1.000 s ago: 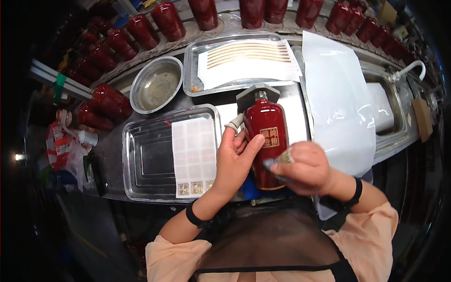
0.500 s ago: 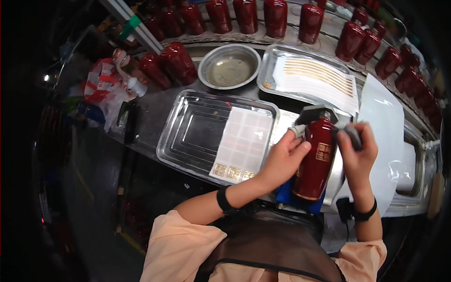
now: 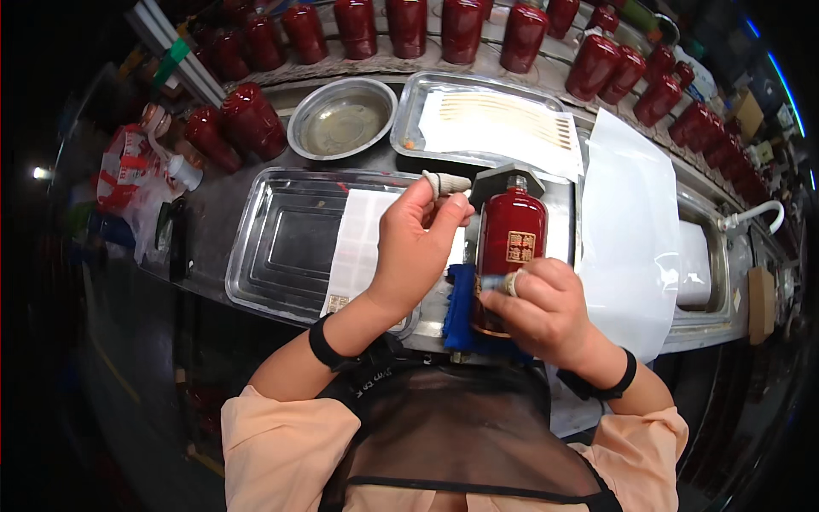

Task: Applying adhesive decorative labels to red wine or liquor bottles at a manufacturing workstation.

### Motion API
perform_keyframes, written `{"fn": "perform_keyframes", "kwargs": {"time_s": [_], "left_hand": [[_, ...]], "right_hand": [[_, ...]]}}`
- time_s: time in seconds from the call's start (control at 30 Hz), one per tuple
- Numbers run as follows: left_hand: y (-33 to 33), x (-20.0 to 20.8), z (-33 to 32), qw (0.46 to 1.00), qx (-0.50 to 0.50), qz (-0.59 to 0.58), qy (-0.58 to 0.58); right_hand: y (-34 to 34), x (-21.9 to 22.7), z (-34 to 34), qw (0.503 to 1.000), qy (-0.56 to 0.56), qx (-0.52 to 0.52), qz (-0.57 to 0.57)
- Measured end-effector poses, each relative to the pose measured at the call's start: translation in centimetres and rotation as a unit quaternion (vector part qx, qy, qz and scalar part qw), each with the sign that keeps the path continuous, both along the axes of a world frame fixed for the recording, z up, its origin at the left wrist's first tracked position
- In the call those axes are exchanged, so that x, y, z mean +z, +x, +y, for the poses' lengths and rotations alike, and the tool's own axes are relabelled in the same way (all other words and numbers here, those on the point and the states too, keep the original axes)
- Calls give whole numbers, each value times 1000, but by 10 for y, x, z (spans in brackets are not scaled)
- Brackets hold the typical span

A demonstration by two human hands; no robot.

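A red bottle [image 3: 509,247] is laid on a blue cloth [image 3: 461,309] on the desk [image 3: 213,205]. Its lower part is gripped by the right hand [image 3: 539,309]. The left hand [image 3: 415,247] is pinched shut beside it. The bottle looks heavy, smooth and breakable, so it is best held around its wide body.

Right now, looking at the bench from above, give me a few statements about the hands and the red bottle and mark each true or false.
1. The red bottle lies in front of the person. True.
2. The right hand rests at the bottle's lower end. True.
3. The left hand grips the round metal bowl. False: it is raised over the tray, apart from the bowl.
4. The bowl sits inside that tray. False: it sits beyond it.
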State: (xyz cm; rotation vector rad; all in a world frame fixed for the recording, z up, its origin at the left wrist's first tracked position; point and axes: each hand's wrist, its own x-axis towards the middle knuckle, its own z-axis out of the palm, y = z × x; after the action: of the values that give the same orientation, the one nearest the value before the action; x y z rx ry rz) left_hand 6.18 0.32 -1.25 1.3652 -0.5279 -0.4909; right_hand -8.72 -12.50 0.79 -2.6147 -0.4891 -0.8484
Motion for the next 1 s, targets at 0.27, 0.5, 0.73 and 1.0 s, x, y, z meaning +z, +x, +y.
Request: {"fn": "perform_keyframes", "kwargs": {"time_s": [0.27,0.5,0.73,1.0], "left_hand": [[8,2,-15,977,-41,-197,77],[22,-13,-39,934,-35,-323,149],[10,-20,-81,953,-82,-222,188],[12,-28,-85,981,-37,-130,141]], "right_hand": [[7,7,-29,937,270,-210,74],[-22,-14,-38,880,376,-281,71],[-129,-81,-99,743,549,-298,241],[-59,-58,49,903,320,-249,145]]}}
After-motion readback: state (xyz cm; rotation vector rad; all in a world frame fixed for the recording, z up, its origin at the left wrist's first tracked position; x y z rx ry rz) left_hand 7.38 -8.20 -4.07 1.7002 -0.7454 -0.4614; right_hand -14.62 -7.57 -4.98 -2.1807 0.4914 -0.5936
